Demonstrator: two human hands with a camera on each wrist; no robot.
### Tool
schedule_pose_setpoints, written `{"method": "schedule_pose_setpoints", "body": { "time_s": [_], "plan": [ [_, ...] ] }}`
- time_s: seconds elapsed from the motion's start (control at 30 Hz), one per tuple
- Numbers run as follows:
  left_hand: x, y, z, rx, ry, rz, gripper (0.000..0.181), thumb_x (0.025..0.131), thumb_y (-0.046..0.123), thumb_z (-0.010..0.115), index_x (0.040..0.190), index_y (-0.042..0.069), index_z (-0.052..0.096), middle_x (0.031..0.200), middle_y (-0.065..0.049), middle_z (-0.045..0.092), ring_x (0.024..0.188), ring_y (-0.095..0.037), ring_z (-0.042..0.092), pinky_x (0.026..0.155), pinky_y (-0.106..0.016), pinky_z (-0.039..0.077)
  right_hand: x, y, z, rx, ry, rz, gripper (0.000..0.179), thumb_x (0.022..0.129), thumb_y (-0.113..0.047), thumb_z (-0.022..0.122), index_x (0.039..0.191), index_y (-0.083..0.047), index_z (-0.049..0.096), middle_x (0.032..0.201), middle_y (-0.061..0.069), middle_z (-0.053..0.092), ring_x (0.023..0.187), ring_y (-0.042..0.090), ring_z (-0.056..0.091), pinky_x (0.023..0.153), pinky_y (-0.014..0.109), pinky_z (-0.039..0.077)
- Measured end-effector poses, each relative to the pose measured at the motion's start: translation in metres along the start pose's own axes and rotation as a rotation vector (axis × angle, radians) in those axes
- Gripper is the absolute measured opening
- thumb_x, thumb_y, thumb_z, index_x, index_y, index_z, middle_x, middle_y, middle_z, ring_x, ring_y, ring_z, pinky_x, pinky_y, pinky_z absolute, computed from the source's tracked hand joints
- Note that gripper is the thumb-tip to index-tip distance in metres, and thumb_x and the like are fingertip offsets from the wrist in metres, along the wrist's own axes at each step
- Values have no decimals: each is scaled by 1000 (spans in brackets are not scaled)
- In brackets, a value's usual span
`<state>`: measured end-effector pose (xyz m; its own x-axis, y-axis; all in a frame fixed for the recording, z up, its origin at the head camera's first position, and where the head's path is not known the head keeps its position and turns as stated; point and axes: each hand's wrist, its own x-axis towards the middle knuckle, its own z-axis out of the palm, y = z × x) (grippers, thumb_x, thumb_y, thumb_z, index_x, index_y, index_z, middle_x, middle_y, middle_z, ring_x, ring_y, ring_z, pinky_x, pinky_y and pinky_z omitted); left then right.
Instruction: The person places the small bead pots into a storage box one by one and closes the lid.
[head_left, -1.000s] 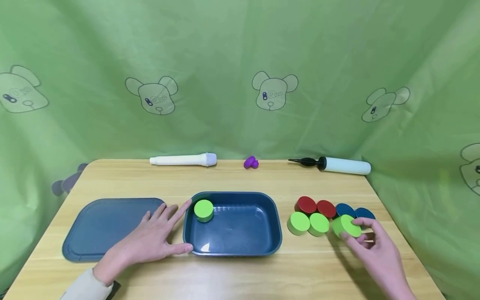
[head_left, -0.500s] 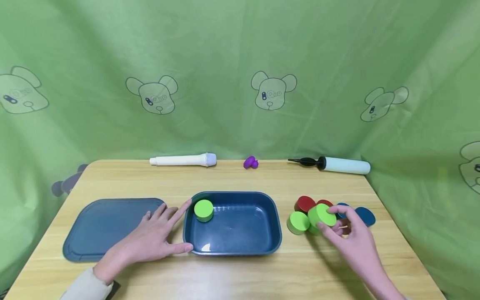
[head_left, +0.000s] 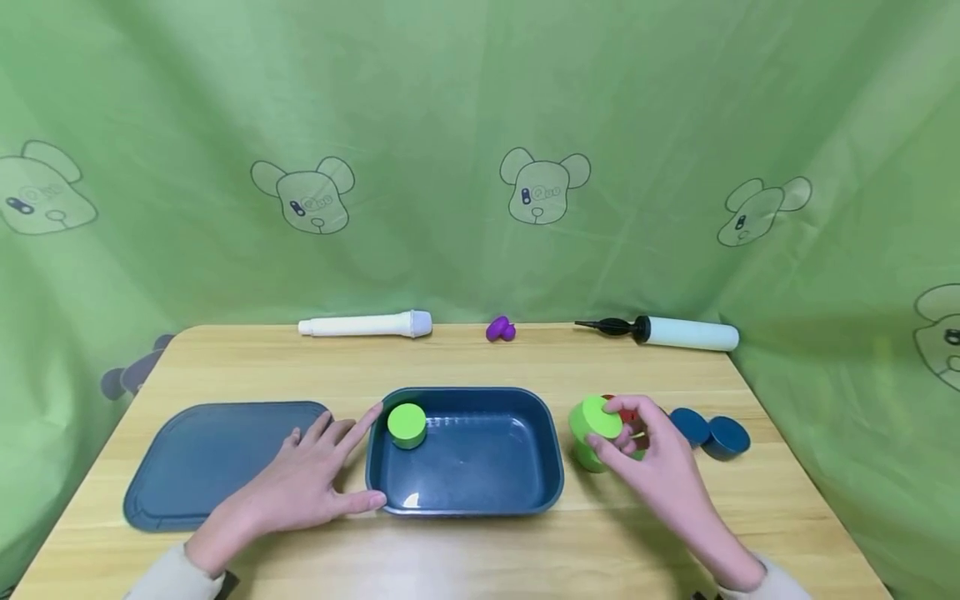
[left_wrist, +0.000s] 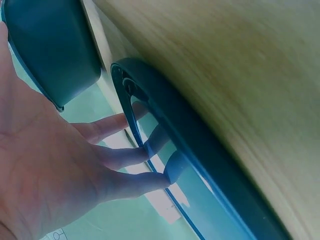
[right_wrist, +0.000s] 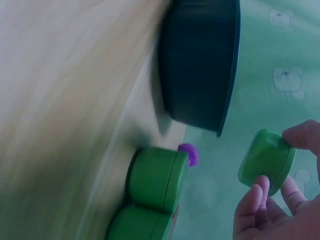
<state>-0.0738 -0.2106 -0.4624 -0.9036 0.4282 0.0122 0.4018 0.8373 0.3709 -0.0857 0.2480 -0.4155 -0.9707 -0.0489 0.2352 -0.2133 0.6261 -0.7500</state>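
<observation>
Transfer is apparently in hand: a green cylinder [head_left: 592, 417] is pinched by the right grip [head_left: 666, 477]; raised passage into the blue container [head_left: 480, 467], touched by the spread left grip [head_left: 307, 483], seems called for.

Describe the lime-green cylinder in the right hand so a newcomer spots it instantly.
Find the dark blue rectangular plastic box on the pale wooden table. Just right of it in the head view, the right hand pinches a short lime-green cylinder. Unlike the matching cylinders on the table and the one inside the box, it is held in the air.

Red discs [head_left: 628, 414] mostly hidden behind the right hand [head_left: 657, 457]
</observation>
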Motion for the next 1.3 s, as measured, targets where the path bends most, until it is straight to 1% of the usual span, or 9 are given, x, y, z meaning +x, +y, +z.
{"method": "schedule_pose_setpoints", "body": {
  "time_s": [0.07, 0.13, 0.23, 0.43, 0.67, 0.83, 1.0, 1.17, 1.3],
  "plan": [
    [0, 0, -1, -4, -4, 4, 110, 93, 81, 66, 178, 34, 15, 151, -18, 57, 146, -65, 39, 104, -91, 29, 2, -4, 6, 6, -14, -6, 43, 92, -19, 92, 127, -14, 67, 105, 4, 69, 85, 19, 63, 72, 24, 54],
    [1, -1, -2, -4, -13, 9, 110, 93, 82, 65, 178, 34, 14, 151, -18, 57, 146, -65, 39, 104, -91, 30, 5, -8, 11, 8, -29, -9, 43, 91, -17, 92, 126, -15, 67, 97, 5, 67, 84, 19, 63, 72, 25, 54],
    [2, -2, -4, -2, -28, 11, 111, 93, 84, 63, 178, 33, 12, 153, -19, 56, 146, -65, 38, 104, -91, 31, 10, -13, 20, 15, -53, -22, 43, 90, -15, 92, 124, -15, 67, 92, 4, 66, 83, 21, 63, 72, 28, 55],
    [3, -3, -5, -8, -44, 5, 111, 94, 82, 63, 178, 33, 11, 154, -18, 55, 147, -65, 37, 104, -91, 30, 21, -22, 41, 48, -119, -32, 41, 90, -17, 92, 122, -18, 66, 89, 2, 67, 80, 20, 66, 69, 29, 56],
    [4, -4, -4, -9, -50, 2, 111, 94, 83, 62, 178, 34, 9, 155, -18, 55, 148, -64, 35, 105, -91, 29, 30, -32, 65, 85, -199, -57, 40, 90, -17, 92, 121, -17, 67, 85, 0, 67, 74, 18, 65, 66, 28, 57],
    [2, -4, -4, -8, -60, -5, 112, 93, 88, 57, 178, 35, 7, 156, -18, 54, 149, -64, 35, 106, -91, 28, 35, -41, 83, 1, -227, -89, 39, 90, -19, 92, 121, -19, 68, 88, -2, 66, 76, 13, 64, 68, 29, 55],
    [2, -2, -3, -13, -57, -7, 112, 93, 86, 60, 178, 35, 8, 155, -17, 54, 149, -63, 35, 106, -91, 28, 40, -47, 101, -95, -257, -107, 39, 89, -22, 92, 120, -21, 68, 91, -5, 64, 79, 11, 62, 70, 32, 53],
    [3, -1, -5, -20, -56, -2, 112, 94, 82, 64, 178, 34, 9, 156, -19, 54, 148, -65, 34, 105, -92, 27, 42, -47, 118, -121, -276, -110, 37, 89, -23, 93, 117, -20, 69, 87, -7, 63, 76, 7, 61, 71, 32, 52],
    [2, -1, -6, -24, -61, 1, 112, 94, 80, 66, 178, 32, 9, 157, -21, 53, 148, -67, 34, 104, -92, 27, 41, -46, 129, -118, -303, -128, 35, 89, -23, 94, 113, -19, 68, 89, -6, 64, 76, 8, 62, 69, 30, 52]
  ]
}}
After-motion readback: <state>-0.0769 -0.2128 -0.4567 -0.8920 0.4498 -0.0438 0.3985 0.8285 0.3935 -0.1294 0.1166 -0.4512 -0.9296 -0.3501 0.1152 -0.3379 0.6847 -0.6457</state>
